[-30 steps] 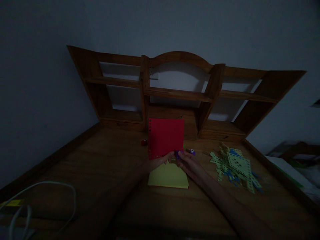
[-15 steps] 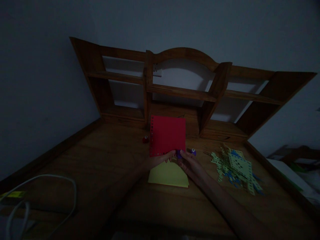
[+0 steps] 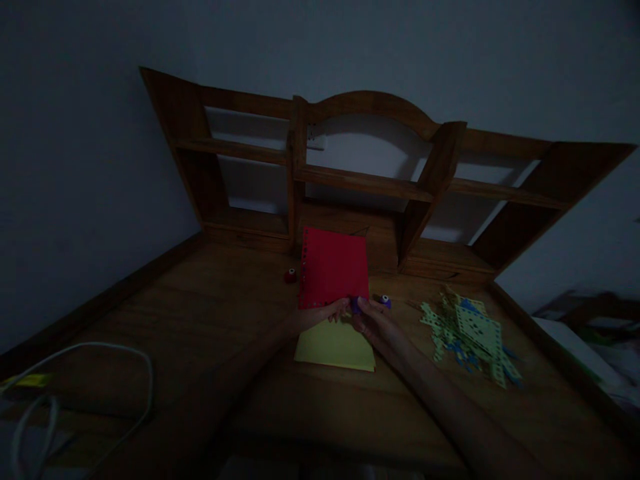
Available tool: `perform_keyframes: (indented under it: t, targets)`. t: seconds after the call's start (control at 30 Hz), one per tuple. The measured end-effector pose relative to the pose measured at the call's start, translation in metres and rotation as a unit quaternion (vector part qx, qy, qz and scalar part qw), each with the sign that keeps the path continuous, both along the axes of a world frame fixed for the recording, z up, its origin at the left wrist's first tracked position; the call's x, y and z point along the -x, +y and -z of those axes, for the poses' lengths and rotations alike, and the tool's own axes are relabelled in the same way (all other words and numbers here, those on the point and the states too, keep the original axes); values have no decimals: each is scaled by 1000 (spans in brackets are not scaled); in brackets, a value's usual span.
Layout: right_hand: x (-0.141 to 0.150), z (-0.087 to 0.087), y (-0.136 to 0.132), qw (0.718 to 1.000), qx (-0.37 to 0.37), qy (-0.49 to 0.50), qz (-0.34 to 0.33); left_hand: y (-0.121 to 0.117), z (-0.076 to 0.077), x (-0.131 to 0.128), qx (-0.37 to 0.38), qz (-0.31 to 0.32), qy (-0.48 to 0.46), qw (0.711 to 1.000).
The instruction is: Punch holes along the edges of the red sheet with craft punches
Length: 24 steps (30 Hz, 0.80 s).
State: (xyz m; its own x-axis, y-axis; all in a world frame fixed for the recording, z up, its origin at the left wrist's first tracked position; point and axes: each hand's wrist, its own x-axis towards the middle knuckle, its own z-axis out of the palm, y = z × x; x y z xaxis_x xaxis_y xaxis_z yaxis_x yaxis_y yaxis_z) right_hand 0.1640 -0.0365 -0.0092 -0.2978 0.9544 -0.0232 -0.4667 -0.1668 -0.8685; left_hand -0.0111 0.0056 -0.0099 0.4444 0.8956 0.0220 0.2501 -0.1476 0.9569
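Note:
A red paper sheet (image 3: 333, 267) stands almost upright over the wooden desk (image 3: 210, 320), with small holes punched along its left and bottom edges. My left hand (image 3: 320, 315) pinches its bottom edge. My right hand (image 3: 373, 321) is closed round a small purple punch (image 3: 355, 305) set on the sheet's lower right corner. A stack of yellow paper (image 3: 336, 347) lies flat under both hands. A second purple punch (image 3: 384, 301) sits just right of my right hand. A small red punch (image 3: 291, 275) rests left of the sheet.
A heap of punched green and blue paper pieces (image 3: 470, 337) lies at the right. A wooden shelf unit (image 3: 360, 183) stands along the back of the desk. White cables (image 3: 75, 387) loop at the near left. The room is dim.
The red sheet has tipped slightly and sits a little higher in view as the camera shifted. Both hands keep their hold at its bottom edge.

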Motion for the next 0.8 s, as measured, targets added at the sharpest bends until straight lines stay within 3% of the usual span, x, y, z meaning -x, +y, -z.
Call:
perform_keyframes:
  t: [0.6, 0.8]
  targets:
    - [2, -9, -2, 999, 15, -29, 19, -3, 4, -3, 29, -31, 29, 999]
    - [0, -5, 2, 999, 24, -25, 37, -18, -9, -5, 53, -29, 0, 998]
